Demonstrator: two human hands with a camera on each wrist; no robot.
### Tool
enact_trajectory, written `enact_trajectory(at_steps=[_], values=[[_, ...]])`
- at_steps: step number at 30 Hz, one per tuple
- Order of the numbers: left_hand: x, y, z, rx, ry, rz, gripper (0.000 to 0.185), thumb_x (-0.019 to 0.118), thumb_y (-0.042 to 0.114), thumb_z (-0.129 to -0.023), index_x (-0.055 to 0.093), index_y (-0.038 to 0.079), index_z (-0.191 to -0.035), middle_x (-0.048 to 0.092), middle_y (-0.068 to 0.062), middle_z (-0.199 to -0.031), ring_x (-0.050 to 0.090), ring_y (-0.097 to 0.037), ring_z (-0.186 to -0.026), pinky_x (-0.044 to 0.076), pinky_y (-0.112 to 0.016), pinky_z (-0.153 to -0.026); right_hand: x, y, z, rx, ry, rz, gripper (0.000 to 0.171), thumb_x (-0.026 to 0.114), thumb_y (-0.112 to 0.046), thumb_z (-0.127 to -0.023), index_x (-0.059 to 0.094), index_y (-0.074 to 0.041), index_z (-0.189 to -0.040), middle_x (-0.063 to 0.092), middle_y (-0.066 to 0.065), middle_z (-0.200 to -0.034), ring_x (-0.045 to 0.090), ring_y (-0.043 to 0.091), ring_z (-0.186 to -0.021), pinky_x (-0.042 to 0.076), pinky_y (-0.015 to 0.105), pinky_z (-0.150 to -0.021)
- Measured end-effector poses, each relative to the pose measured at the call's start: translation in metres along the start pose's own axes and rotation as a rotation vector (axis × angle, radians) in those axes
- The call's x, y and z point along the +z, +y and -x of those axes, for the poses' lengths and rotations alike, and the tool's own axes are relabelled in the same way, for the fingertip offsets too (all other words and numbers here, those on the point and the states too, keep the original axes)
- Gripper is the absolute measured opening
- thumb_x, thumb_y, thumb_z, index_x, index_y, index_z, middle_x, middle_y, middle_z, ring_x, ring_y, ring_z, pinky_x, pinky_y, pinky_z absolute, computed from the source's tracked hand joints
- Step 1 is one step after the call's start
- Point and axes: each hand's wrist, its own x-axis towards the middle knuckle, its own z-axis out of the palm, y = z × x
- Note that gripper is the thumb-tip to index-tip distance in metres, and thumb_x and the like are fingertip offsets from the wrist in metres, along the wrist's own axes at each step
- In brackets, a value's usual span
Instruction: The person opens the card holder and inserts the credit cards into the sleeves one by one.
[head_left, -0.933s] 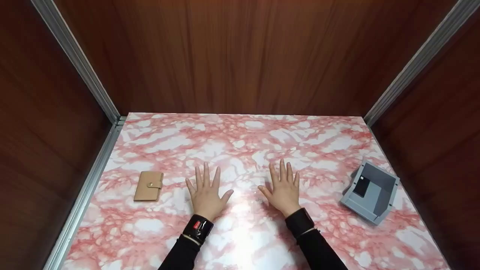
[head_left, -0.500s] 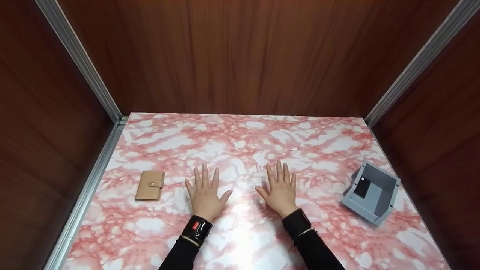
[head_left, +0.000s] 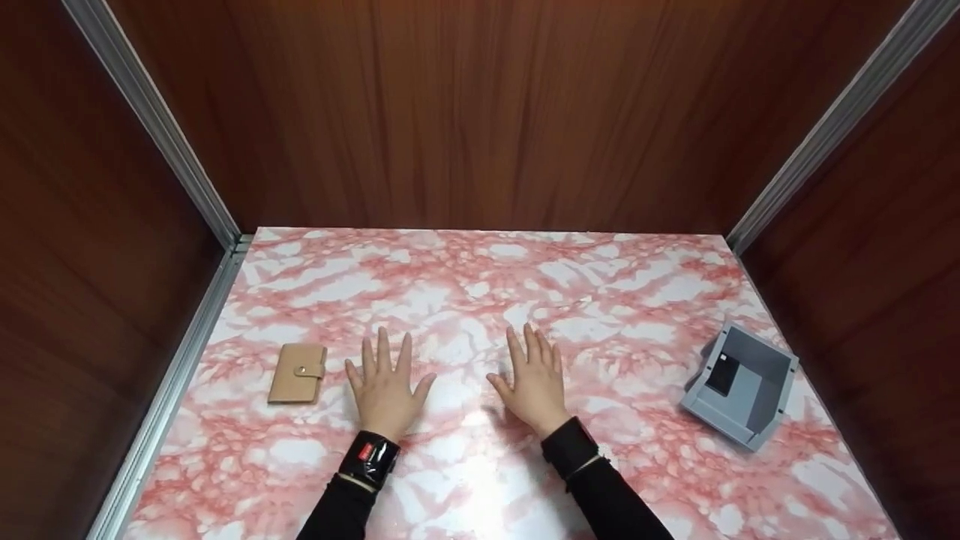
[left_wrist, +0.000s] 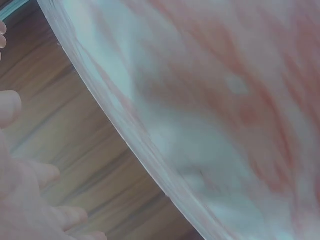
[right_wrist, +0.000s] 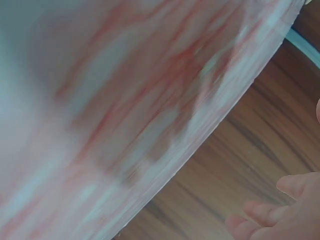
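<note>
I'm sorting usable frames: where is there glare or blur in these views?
Head view: sharp, with a bright glare patch on the marble table just near of the left hand and right hand. Left wrist view: tabletop smeared and soft. Right wrist view: streaked with blur too.

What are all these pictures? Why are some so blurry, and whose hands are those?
A person wears three cameras. The big picture comes from one on the head, looking down at a pink marbled table. The blurry pictures come from cameras on each wrist, very close to the table, so you see only marble, wood and fingertips. The left hand and right hand are spread flat and hold nothing. A tan wallet lies closed beside the left hand. A grey bin sits far right with something dark inside.
</note>
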Motion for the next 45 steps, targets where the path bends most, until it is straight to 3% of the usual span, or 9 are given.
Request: enact_trajectory(at_steps=[4,11,15,23,27,31,38,45], values=[[-0.008,-0.017,-0.001,-0.026,0.002,0.011,0.074,0.061,0.051,-0.093,0.036,0.017,-0.154,0.017,-0.021,-0.161,0.005,-0.044,-0.147,0.005,-0.069,-0.110,0.005,-0.016,-0.003,-0.024,-0.007,-0.022,0.081,0.066,-0.048,-0.090,0.036,-0.005,-0.152,0.034,0.026,-0.152,0.033,0.046,-0.137,0.020,0.063,-0.111],[-0.019,-0.058,-0.003,-0.072,0.004,-0.006,0.067,0.061,0.039,-0.095,0.039,0.007,-0.151,0.032,-0.028,-0.152,0.028,-0.048,-0.138,0.013,-0.069,-0.108,0.013,-0.047,-0.014,-0.066,-0.059,-0.032,0.079,0.064,-0.046,-0.093,0.033,-0.003,-0.152,0.042,0.020,-0.149,0.038,0.038,-0.135,0.021,0.057,-0.113],[-0.026,-0.081,-0.005,-0.124,0.005,0.017,0.064,0.060,0.032,-0.096,0.039,0.002,-0.149,0.036,-0.031,-0.146,0.033,-0.050,-0.132,0.015,-0.069,-0.107,0.020,-0.063,-0.018,-0.097,-0.046,-0.016,0.077,0.064,-0.044,-0.093,0.036,-0.001,-0.150,0.052,0.015,-0.141,0.046,0.031,-0.129,0.026,0.052,-0.113],[-0.037,-0.122,-0.007,-0.261,0.126,0.013,0.047,0.060,0.020,-0.093,0.051,-0.008,-0.129,0.051,-0.033,-0.124,0.046,-0.052,-0.114,0.033,-0.065,-0.095,0.035,-0.086,-0.022,-0.158,-0.064,-0.026,0.072,0.065,-0.040,-0.093,0.041,0.001,-0.147,0.059,0.011,-0.128,0.053,0.028,-0.121,0.031,0.043,-0.112],[-0.041,-0.137,-0.007,-0.339,0.136,0.003,0.044,0.060,0.020,-0.093,0.052,-0.013,-0.121,0.052,-0.037,-0.112,0.048,-0.055,-0.107,0.035,-0.066,-0.089,0.040,-0.093,-0.023,-0.180,-0.065,-0.022,0.070,0.064,-0.040,-0.093,0.042,0.001,-0.146,0.060,0.010,-0.126,0.054,0.026,-0.118,0.034,0.040,-0.109],[-0.046,-0.144,-0.008,-0.406,0.079,-0.003,0.045,0.059,0.024,-0.095,0.053,-0.017,-0.112,0.051,-0.039,-0.109,0.047,-0.056,-0.106,0.037,-0.066,-0.087,0.045,-0.100,-0.023,-0.199,-0.070,-0.025,0.068,0.064,-0.039,-0.094,0.044,0.002,-0.144,0.060,0.010,-0.124,0.055,0.026,-0.116,0.038,0.038,-0.105],[-0.054,-0.152,-0.011,-0.497,-0.093,0.071,0.049,0.054,0.031,-0.097,0.056,-0.017,-0.111,0.049,-0.041,-0.113,0.046,-0.057,-0.108,0.038,-0.067,-0.086,0.052,-0.115,-0.023,-0.198,-0.125,-0.050,0.066,0.063,-0.039,-0.095,0.045,0.001,-0.144,0.059,0.010,-0.125,0.054,0.026,-0.116,0.042,0.036,-0.101],[-0.058,-0.157,-0.013,-0.520,-0.183,0.115,0.056,0.052,0.036,-0.098,0.054,-0.017,-0.115,0.047,-0.041,-0.113,0.047,-0.057,-0.108,0.040,-0.067,-0.086,0.058,-0.124,-0.023,-0.207,-0.142,-0.030,0.067,0.063,-0.041,-0.094,0.045,0.001,-0.144,0.060,0.009,-0.124,0.055,0.024,-0.114,0.042,0.033,-0.101]])
